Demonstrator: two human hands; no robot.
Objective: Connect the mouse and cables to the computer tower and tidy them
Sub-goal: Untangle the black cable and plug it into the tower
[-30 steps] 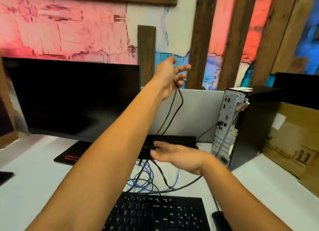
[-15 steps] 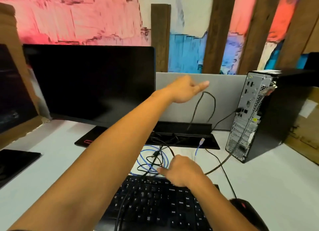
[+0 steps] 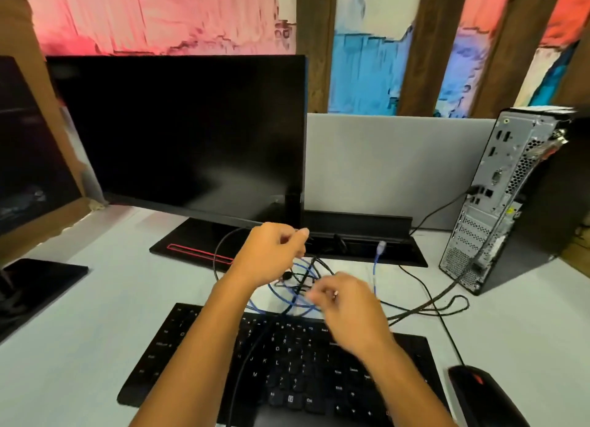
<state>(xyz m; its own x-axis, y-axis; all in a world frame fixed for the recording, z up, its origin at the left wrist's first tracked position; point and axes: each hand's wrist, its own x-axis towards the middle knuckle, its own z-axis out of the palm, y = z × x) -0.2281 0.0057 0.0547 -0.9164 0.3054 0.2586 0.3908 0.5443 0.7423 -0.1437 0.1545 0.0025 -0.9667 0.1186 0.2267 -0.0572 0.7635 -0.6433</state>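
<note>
My left hand (image 3: 271, 254) hovers over the cable tangle (image 3: 300, 286) behind the keyboard, its curled fingers pinching a black cable (image 3: 220, 254) that loops out to its left. Just right of it and nearer, my right hand (image 3: 344, 302) is blurred, with fingers curled into the same tangle on a black cable. A blue network cable coils there, and its plug (image 3: 381, 244) stands up. The computer tower (image 3: 498, 200) stands at the right with its rear ports facing me and two black cables plugged in. The black mouse (image 3: 479, 391) lies at the lower right, its cord running back.
A black keyboard (image 3: 287, 356) lies under my forearms. A large dark monitor (image 3: 185, 133) stands behind left on a black base. An open cable slot (image 3: 360, 238) sits in the white desk (image 3: 79, 331) below a grey partition. A second screen is at the far left.
My left hand came down from above the partition to the tangle, bringing the black cable with it. My right hand stayed near the keyboard's back edge. The view tilted down.
</note>
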